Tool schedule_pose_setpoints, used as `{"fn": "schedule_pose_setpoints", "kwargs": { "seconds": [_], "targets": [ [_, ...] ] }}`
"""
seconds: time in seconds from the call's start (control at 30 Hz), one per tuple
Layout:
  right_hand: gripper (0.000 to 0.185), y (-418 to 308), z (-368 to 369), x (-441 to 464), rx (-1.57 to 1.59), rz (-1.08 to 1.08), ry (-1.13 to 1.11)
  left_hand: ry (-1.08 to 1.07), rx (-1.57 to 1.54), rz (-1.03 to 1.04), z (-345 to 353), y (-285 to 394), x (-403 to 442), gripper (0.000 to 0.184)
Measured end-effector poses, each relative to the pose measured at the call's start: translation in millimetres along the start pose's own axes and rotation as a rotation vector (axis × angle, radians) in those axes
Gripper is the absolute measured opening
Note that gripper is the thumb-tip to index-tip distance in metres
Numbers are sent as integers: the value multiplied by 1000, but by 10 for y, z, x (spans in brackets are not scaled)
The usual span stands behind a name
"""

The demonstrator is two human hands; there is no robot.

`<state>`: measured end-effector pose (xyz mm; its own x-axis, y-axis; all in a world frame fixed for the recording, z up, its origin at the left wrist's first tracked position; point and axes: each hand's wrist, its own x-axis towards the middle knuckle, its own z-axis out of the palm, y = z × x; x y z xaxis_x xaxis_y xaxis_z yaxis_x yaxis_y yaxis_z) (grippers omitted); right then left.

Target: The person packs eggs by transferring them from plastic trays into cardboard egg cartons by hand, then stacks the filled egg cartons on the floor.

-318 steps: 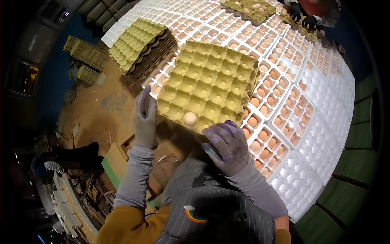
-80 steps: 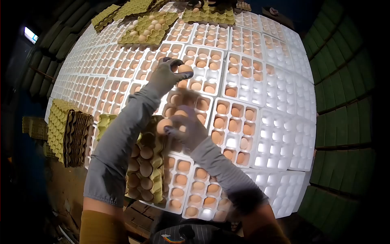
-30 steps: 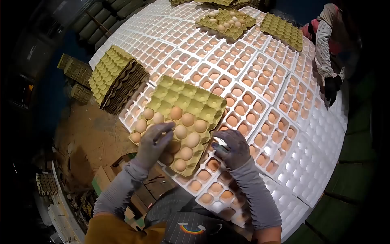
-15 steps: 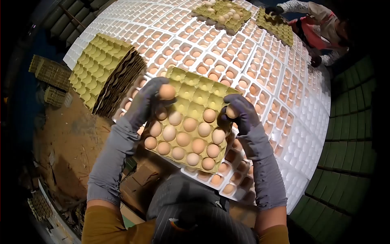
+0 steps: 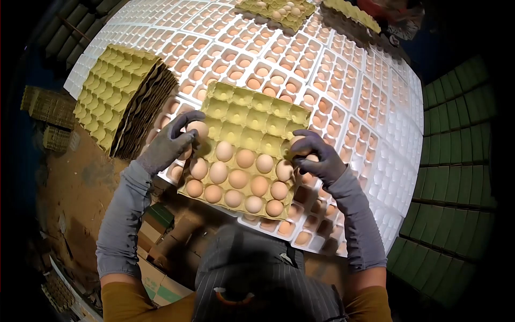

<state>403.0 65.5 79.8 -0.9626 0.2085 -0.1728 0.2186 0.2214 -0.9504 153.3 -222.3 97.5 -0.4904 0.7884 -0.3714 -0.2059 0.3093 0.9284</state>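
Observation:
A yellow pulp egg tray [image 5: 256,111] lies on white trays in front of me, its near rows filled with brown eggs [image 5: 238,178] and its far rows bare. At the tray's left edge my left hand [image 5: 170,144], gloved, is closed on an egg [image 5: 197,129]. Another egg shows just under its fingers; whether it is held I cannot tell. My gloved right hand [image 5: 321,156] is at the right edge with its fingers around an egg [image 5: 296,143]. A second egg [image 5: 312,158] shows at its palm.
White plastic trays [image 5: 375,185] cover the wide table, many with eggs in their cells. A stack of pulp trays [image 5: 115,96] stands at the left. Another pulp tray [image 5: 292,20] with eggs lies at the back. A co-worker's red clothing [image 5: 383,9] shows behind. Green crates [image 5: 450,182] line the right.
My left hand has moved left, off the tray's cells to its edge. Two eggs at the ends of the upper rows are gone from their cells. The view has shifted; the co-worker is mostly out of sight.

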Motion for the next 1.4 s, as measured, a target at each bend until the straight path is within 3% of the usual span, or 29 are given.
{"fn": "schedule_pose_setpoints", "kwargs": {
  "seconds": [0.03,0.07,0.1,0.17,0.23,0.33,0.37,0.43,0.47,0.53,0.6,0.67,0.7,0.77,0.8,0.83,0.9,0.97,1.07,1.1,1.13,1.17,1.2,1.27,1.3,1.4],
  "targets": [
    [47,3,86,-75,-325,41,-25,-7,-1,-5,51,-2,23,34],
    [41,-253,205,-117,-767,151,-145,-14,476,196,143,12,57,33],
    [42,-202,323,-143,-996,110,-144,-20,954,399,245,36,87,33],
    [43,-109,373,-156,-1091,16,-89,9,1312,380,501,62,101,36],
    [44,-53,392,-135,-1115,20,-100,-68,1418,212,577,63,197,38],
    [43,-100,398,-175,-1148,40,-105,-97,1329,204,535,121,224,42],
    [41,-119,411,-166,-1160,48,-104,41,1162,387,515,44,149,34],
    [43,27,431,-136,-1154,54,-59,82,482,213,467,4,84,40],
    [44,-13,422,-150,-1121,51,-55,5,205,-117,402,50,-2,54],
    [51,-6,422,-125,-1063,86,-87,-64,-185,-214,696,200,-231,61],
    [50,-2,429,-112,-1087,76,-88,-184,-370,-328,810,224,-335,74],
    [48,78,479,-126,-1103,95,-115,-61,-371,-312,1112,303,-447,62],
    [23,143,540,-175,-1162,-110,123,-112,-354,-245,1143,276,-440,68],
    [24,512,594,-90,-1187,-203,206,-134,-279,-138,1365,264,-454,75],
    [28,300,545,-211,-1069,-137,182,-159,-189,-172,1439,299,-473,79],
    [34,345,559,-296,-989,-177,347,-188,-98,-204,1517,332,-490,82],
    [38,332,533,-682,-446,-170,569,-120,-445,-55,1577,-123,-436,75],
    [44,354,442,-1236,202,-90,526,-260,-257,-89,1688,-189,-429,71],
    [43,718,430,-2352,260,102,586,-364,75,-7,2506,-141,-514,64],
    [41,848,415,-2775,294,196,631,-405,143,-46,2866,-145,-525,53],
    [40,990,377,-3170,223,245,689,-476,223,-68,3250,-56,-569,46],
    [39,1177,265,-3560,-207,157,755,-548,284,-67,3552,-159,-559,46],
    [41,1191,170,-3883,-190,298,832,-550,391,176,3887,-278,-541,50],
    [45,1621,-132,-4440,-465,284,902,-411,650,481,4454,-463,-453,47],
    [46,1476,-260,-4465,-426,350,1022,-324,735,504,4705,-545,-374,51],
    [47,1596,-719,-4366,-743,344,1004,-212,950,510,5164,-870,-46,48]
  ]
}}
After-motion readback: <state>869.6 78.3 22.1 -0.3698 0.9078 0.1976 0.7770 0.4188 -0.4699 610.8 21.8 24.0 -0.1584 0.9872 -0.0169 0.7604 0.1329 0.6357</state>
